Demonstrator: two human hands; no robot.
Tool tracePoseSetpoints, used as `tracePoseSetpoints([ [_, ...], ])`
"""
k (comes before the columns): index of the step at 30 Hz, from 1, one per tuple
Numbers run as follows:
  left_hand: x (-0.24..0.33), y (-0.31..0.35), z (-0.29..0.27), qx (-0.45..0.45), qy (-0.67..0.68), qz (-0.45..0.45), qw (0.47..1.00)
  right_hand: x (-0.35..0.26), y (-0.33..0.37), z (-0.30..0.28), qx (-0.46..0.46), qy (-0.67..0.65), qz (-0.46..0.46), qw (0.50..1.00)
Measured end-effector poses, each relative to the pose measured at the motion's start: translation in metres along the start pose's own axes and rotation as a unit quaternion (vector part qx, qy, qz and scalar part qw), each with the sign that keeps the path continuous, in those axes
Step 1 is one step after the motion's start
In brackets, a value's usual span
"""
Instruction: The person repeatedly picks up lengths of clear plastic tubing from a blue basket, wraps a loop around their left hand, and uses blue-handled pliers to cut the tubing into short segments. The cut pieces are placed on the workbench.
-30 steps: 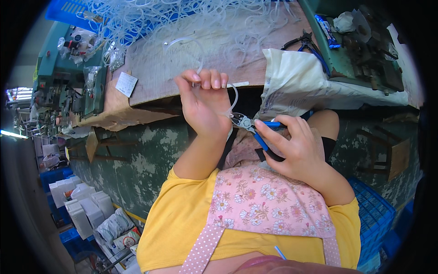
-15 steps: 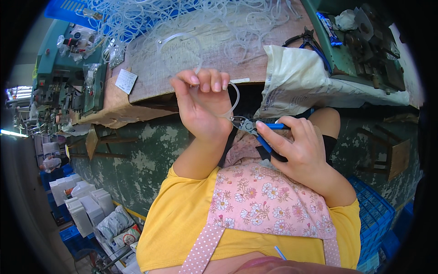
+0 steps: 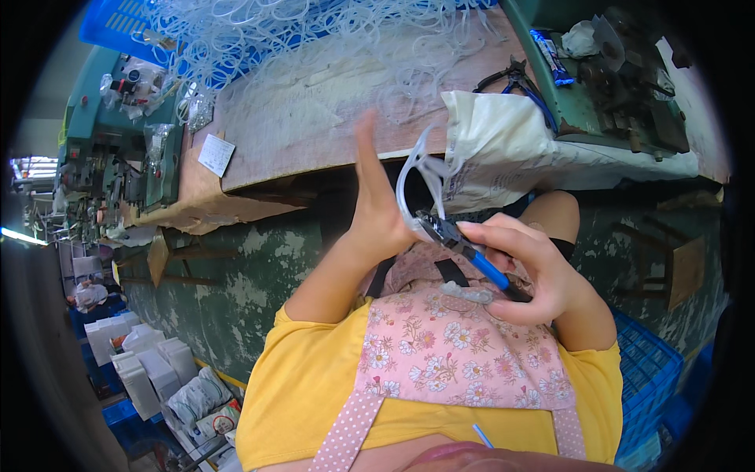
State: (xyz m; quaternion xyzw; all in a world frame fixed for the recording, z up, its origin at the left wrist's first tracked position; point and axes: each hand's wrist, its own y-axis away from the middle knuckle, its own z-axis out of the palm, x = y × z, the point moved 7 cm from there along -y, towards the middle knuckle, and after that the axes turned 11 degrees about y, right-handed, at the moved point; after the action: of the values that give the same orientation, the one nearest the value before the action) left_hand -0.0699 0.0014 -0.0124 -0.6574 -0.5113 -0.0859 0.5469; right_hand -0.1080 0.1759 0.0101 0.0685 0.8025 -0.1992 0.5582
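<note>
My left hand [image 3: 376, 208] is raised in front of the bench, seen edge-on, its visible fingers stretched upward and blurred at the tips. Loops of clear, pale tubing [image 3: 403, 185] stand beside its palm and reach toward the bench edge. My right hand [image 3: 523, 267] is closed around blue-handled pliers [image 3: 489, 270]. The dark jaws of the pliers meet the lower end of the tubing, close to the heel of my left hand. Whether the jaws are clamped on it is too blurred to tell.
A large tangle of clear tubing rings [image 3: 259, 35] covers the back of the bench [image 3: 314, 106], partly in a blue basket [image 3: 110, 23]. Another pair of pliers [image 3: 517, 79] lies by a white sack [image 3: 495, 130]. Green machines [image 3: 110, 141] stand left and right. A wooden stool [image 3: 686, 275] is at right.
My left hand has turned edge-on and its curled fingers have straightened. The tubing now stands to its right. My right hand has tilted the pliers and moved slightly down and right.
</note>
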Motion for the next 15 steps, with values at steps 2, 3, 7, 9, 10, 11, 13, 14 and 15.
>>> tracePoseSetpoints([
  [2, 0.016, 0.006, 0.003, 0.046, -0.058, 0.177, 0.981, 0.006, 0.003, 0.01, -0.025, -0.216, 0.041, 0.975],
  [3, 0.021, 0.01, 0.005, 0.059, -0.051, 0.227, 0.971, 0.009, 0.004, 0.018, -0.046, -0.34, 0.062, 0.937],
  [7, -0.003, 0.006, -0.011, 0.177, 0.261, 0.014, 0.949, 0.01, 0.005, 0.005, 0.109, -0.256, -0.074, 0.958],
  [9, -0.018, 0.007, -0.01, 0.234, 0.543, -0.102, 0.8, -0.001, 0.015, -0.01, 0.272, 0.016, -0.152, 0.95],
  [10, -0.019, 0.004, -0.01, 0.235, 0.611, -0.123, 0.746, -0.006, 0.016, -0.008, 0.297, 0.146, -0.151, 0.932],
  [11, -0.02, 0.002, -0.009, 0.247, 0.675, -0.145, 0.68, -0.007, 0.01, 0.004, 0.249, 0.274, -0.138, 0.919],
  [13, -0.016, -0.002, -0.011, 0.243, 0.703, -0.149, 0.651, 0.006, 0.001, 0.026, 0.108, 0.456, -0.04, 0.882],
  [14, -0.015, -0.003, -0.011, 0.244, 0.716, -0.155, 0.636, 0.009, -0.003, 0.029, 0.102, 0.418, -0.033, 0.902],
  [15, -0.015, -0.004, -0.012, 0.245, 0.719, -0.158, 0.631, 0.007, 0.0, 0.028, 0.106, 0.417, -0.024, 0.902],
])
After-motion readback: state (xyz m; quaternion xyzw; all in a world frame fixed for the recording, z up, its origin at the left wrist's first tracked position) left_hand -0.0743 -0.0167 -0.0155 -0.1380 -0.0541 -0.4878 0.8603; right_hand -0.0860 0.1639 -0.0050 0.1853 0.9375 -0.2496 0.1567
